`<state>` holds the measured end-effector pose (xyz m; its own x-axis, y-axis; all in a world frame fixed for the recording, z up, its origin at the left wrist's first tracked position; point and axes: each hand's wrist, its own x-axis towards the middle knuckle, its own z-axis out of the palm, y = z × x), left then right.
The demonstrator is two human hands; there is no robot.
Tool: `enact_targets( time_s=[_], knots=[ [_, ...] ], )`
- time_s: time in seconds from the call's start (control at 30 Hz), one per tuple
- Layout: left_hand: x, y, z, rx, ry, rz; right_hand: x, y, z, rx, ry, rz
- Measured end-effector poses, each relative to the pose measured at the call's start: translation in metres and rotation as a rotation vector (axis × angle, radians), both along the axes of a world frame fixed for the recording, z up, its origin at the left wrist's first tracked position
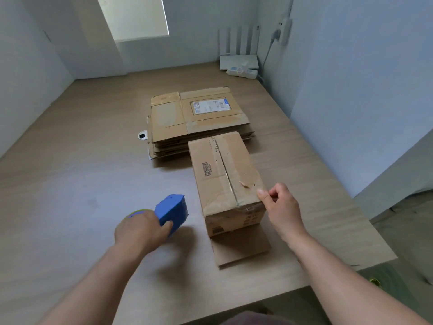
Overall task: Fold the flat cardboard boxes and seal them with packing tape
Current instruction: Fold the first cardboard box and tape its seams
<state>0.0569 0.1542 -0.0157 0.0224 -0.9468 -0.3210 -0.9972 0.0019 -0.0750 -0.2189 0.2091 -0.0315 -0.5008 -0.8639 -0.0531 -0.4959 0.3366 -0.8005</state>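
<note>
A folded cardboard box stands on the wooden table, its top flaps closed along a centre seam with clear tape on it. One flap lies flat on the table at its near end. My right hand has its thumb on the box's near right top edge, fingers curled at the side. My left hand grips a blue tape dispenser just left of the box. A stack of flat cardboard boxes lies behind the box.
A white router and a power strip sit at the back right corner by the wall. A small round cable hole lies left of the stack. The table's near edge runs along the bottom right.
</note>
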Motion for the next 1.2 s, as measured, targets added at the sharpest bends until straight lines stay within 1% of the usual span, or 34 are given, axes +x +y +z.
enact_targets(
  time_s=[0.07, 0.17, 0.27, 0.33, 0.37, 0.4, 0.47, 0.5, 0.53, 0.6, 0.63, 0.73, 0.77, 0.83, 0.9, 1.03, 1.1, 1.2],
  knots=[
    [-0.003, 0.0, -0.008, -0.061, 0.047, 0.027, -0.001, 0.0, -0.001, -0.008, -0.005, 0.005],
    [-0.003, 0.003, -0.026, -0.058, 0.066, 0.051, -0.001, 0.0, 0.001, -0.011, -0.005, 0.032],
    [0.0, 0.012, -0.047, -0.049, 0.123, 0.121, 0.0, 0.0, 0.002, -0.01, 0.007, 0.064],
    [-0.001, 0.017, -0.052, -0.108, 0.101, 0.139, 0.0, 0.0, 0.002, -0.013, 0.027, 0.075],
    [-0.004, 0.018, -0.05, -0.178, 0.116, 0.141, 0.0, 0.001, 0.002, -0.014, 0.036, 0.083],
    [-0.01, 0.02, -0.045, -0.282, 0.212, 0.145, 0.0, 0.001, 0.001, -0.012, 0.049, 0.094],
    [-0.035, 0.027, -0.029, -0.421, 0.572, 0.144, 0.0, 0.001, 0.001, -0.009, 0.086, 0.121],
    [-0.052, 0.031, -0.02, -0.397, 0.729, 0.137, 0.0, 0.001, 0.001, -0.011, 0.106, 0.136],
    [-0.069, 0.034, -0.011, -0.316, 0.834, 0.131, 0.001, 0.001, 0.001, -0.007, 0.126, 0.148],
    [-0.1, 0.04, -0.004, -0.115, 0.91, 0.179, 0.003, 0.002, 0.004, 0.031, 0.17, 0.172],
    [-0.11, 0.042, -0.005, -0.07, 0.906, 0.223, 0.005, 0.003, 0.006, 0.058, 0.202, 0.184],
    [-0.122, 0.041, -0.015, -0.083, 0.819, 0.335, 0.015, 0.003, 0.012, 0.184, 0.329, 0.196],
    [-0.124, 0.039, -0.018, -0.091, 0.789, 0.35, 0.018, 0.003, 0.013, 0.221, 0.349, 0.185],
    [-0.125, 0.04, -0.02, -0.125, 0.78, 0.366, 0.023, 0.0, 0.013, 0.244, 0.325, 0.163],
    [-0.124, 0.04, -0.019, -0.167, 0.792, 0.372, 0.022, -0.001, 0.011, 0.22, 0.272, 0.172],
    [-0.118, 0.042, -0.018, -0.228, 0.811, 0.335, 0.007, -0.002, 0.006, 0.09, 0.217, 0.197],
    [-0.115, 0.044, -0.016, -0.235, 0.842, 0.336, -0.002, -0.002, 0.005, 0.062, 0.244, 0.232],
    [-0.112, 0.045, -0.012, -0.166, 0.834, 0.313, -0.004, -0.001, 0.006, 0.097, 0.334, 0.293]
  ],
)
